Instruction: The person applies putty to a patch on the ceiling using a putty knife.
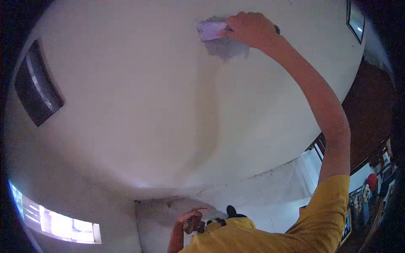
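Note:
My right hand reaches up on a raised arm and grips a putty knife with a wide, pale blade. The blade lies against the wall, over a rough grey patch. A dark end of the handle shows behind my wrist. Low in the view, my left hand is raised beside my yellow shirt, its fingers curled and one finger stretched out sideways. Small dark shapes sit next to it at the collar; what that hand holds, if anything, cannot be made out.
A dark glossy panel hangs on the wall at left, and a framed piece at upper right. A bright window is at lower left. Cluttered items, including a red object, stand at right. Dark stains mark the lower wall.

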Available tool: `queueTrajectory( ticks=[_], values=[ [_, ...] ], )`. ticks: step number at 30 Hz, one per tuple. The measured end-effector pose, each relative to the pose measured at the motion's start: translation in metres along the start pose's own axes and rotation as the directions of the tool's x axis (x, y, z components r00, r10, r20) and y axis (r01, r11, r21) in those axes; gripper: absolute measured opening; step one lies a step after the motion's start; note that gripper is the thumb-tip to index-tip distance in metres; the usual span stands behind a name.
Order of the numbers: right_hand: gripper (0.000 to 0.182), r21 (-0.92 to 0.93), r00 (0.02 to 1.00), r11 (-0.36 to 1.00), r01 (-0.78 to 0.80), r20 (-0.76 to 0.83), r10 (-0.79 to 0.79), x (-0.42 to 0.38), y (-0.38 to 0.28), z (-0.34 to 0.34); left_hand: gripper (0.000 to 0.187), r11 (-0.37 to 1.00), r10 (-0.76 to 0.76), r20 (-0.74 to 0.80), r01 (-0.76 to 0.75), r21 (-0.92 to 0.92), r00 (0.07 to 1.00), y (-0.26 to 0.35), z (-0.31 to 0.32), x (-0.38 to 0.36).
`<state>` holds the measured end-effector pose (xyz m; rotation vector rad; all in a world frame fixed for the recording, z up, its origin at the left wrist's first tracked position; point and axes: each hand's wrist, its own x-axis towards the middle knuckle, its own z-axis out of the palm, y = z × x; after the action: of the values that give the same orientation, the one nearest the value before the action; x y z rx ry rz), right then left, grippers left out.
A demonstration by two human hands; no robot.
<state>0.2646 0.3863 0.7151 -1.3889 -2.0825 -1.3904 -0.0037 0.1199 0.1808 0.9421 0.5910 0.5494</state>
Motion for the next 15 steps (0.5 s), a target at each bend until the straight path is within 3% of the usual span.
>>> queueTrajectory(
  ticks=[1, 4, 7, 10, 12, 15],
  values=[
    [0.048, 0.032, 1.0, 0.999, 0.002, 0.011, -0.003, -0.003, 0.004, -0.001, 0.054, 0.994, -0.091, 0.001, 0.091, -0.057, 0.996, 0.002, -0.003, 0.001],
    [0.05, 0.093, 1.0, 0.996, 0.01, -0.002, -0.01, -0.002, 0.011, -0.005, 0.054, 0.995, -0.095, -0.012, 0.095, 0.032, 0.995, 0.02, 0.007, -0.003],
    [0.051, 0.078, 0.998, 0.995, 0.067, 0.005, -0.068, -0.001, 0.014, 0.001, 0.055, 0.973, -0.01, 0.078, 0.028, -0.23, 0.997, 0.012, 0.006, -0.002],
    [0.052, 0.092, 0.99, 0.986, 0.137, 0.028, -0.141, 0.001, 0.011, -0.017, 0.055, 0.994, -0.089, -0.047, 0.086, -0.063, 0.995, 0.032, 0.026, -0.007],
    [0.052, 0.093, 0.995, 0.991, 0.095, -0.028, -0.093, -0.001, 0.008, -0.015, 0.055, 0.987, -0.084, -0.031, 0.079, -0.14, 0.996, 0.024, 0.019, -0.008],
    [0.052, 0.057, 0.996, 0.996, 0.07, -0.053, -0.067, -0.001, 0.004, -0.011, 0.055, 0.99, -0.079, 0.009, 0.08, -0.113, 0.997, 0.019, 0.013, -0.007]
  ],
)
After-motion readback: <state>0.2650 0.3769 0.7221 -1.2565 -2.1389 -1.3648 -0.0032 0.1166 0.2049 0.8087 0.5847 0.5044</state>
